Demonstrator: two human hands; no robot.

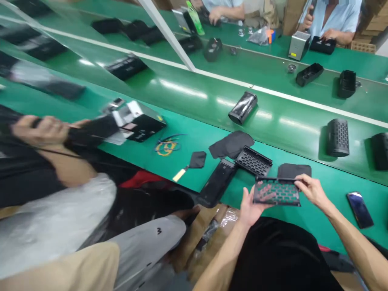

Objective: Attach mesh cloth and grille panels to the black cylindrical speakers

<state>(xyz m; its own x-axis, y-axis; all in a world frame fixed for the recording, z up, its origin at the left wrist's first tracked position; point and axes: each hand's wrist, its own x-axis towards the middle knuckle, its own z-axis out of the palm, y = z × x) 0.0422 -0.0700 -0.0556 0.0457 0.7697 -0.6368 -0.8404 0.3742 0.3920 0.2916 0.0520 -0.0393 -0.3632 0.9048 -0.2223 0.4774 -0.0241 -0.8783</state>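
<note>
Green belting covers a long factory bench [188, 133], with a conveyor strip [287, 117] running beyond it. At the far left a co-worker's hand [39, 129], blurred, grips something dark. At its three o'clock lies a black box [142, 123] with a pale label, and at the box's five o'clock sits a tangle of yellow and blue wires [166, 146]. Further right come a small fabric patch [197, 159], a long black housing [218, 182] overhanging the bench edge, and a larger fabric sheet [232, 143]. A spare grille [254, 161] rests at the sheet's five o'clock, touching it. Next, the left hand [251, 204] supports the perforated grille [277, 193] from beneath, its fingers spread and visible through the holes. That grille is held above the near part of the bench, roughly level. The right hand [312, 190] pinches its right end, at three o'clock. A ribbed speaker [337, 137] stands at the held grille's one o'clock, and a phone [359, 209] lies at its four o'clock.
</note>
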